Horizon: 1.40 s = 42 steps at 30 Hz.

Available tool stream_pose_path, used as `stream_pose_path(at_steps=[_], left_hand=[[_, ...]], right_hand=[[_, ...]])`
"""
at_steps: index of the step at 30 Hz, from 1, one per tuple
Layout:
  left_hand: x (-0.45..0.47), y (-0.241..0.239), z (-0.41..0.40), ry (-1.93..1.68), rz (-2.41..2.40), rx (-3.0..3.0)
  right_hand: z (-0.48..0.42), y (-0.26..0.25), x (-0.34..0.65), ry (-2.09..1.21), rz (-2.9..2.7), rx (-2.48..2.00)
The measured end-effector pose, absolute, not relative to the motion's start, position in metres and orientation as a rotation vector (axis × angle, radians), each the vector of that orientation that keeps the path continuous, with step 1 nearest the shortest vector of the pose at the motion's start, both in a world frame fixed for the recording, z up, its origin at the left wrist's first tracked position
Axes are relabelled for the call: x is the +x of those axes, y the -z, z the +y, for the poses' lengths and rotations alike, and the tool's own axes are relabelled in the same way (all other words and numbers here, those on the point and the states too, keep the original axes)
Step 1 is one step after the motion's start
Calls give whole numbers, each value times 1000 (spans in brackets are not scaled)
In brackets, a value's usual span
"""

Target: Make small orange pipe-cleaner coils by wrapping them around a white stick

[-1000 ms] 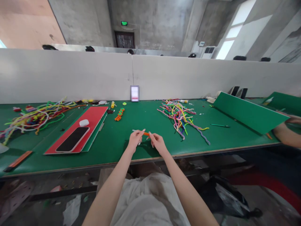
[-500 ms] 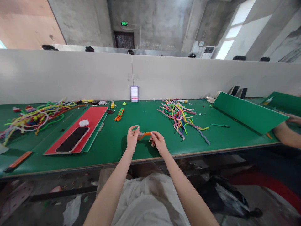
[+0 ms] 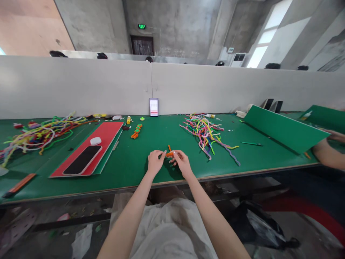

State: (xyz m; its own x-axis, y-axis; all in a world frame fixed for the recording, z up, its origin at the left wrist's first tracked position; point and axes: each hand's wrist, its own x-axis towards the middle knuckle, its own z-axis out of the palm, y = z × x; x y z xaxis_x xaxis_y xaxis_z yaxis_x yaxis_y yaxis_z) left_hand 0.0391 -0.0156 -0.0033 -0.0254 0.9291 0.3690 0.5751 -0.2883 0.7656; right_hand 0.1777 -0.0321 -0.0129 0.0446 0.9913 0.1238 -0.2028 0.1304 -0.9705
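Note:
Between my two hands is an orange pipe cleaner (image 3: 169, 154), partly coiled, with a short end sticking up. My left hand (image 3: 156, 160) pinches its left side with thumb and forefinger. My right hand (image 3: 181, 162) grips the right side, its other fingers curled below; the fingers hide part of the coil. Beyond my left hand, a twisted orange and green pipe cleaner piece (image 3: 137, 131) lies on the green tabletop (image 3: 161, 133). A loose heap of many-coloured pipe cleaners (image 3: 203, 131) spreads to the right of my hands.
At left, a phone (image 3: 83, 160) and a white case (image 3: 95, 140) rest on a red board (image 3: 113, 128). More pipe cleaners (image 3: 51, 135) and a cutter knife (image 3: 20, 184) lie farther left. A screen device (image 3: 154, 107) leans on the partition. A green board (image 3: 285, 128) stands near another person's arm (image 3: 330, 153).
My left hand has moved right, closer to my right hand. The stretched orange pipe cleaner now looks shorter and more coiled, with one end pointing up.

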Motion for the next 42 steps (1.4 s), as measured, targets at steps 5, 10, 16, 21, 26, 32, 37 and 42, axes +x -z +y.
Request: stream_pose_path(at_steps=[5,10,16,21,26,32,37,42], left_hand=[[40,5,-17,-1096,1591,1973],[44,6,-19,-1023,1550,2073],[47,9,-17,-969,1442,2128],[46,8,-15,-931,1364,2146],[47,5,-19,-920,1343,2197],[47,1,-22,-948,1335,2224],[46,3,-20,-979,1325,2134],[45,2,-18,-992,1293,2038]], right_hand=[[-30,16,179,-1142,-1079,-1023],[-27,19,179,-1116,-1097,-1053],[-28,14,179,-1134,-1145,-1043],[-32,9,180,-1211,-1195,-1009],[-32,10,180,-1231,-1224,-998],[-29,15,180,-1239,-1228,-991],[-32,15,179,-1230,-1181,-982],[-34,12,180,-1232,-1136,-967]])
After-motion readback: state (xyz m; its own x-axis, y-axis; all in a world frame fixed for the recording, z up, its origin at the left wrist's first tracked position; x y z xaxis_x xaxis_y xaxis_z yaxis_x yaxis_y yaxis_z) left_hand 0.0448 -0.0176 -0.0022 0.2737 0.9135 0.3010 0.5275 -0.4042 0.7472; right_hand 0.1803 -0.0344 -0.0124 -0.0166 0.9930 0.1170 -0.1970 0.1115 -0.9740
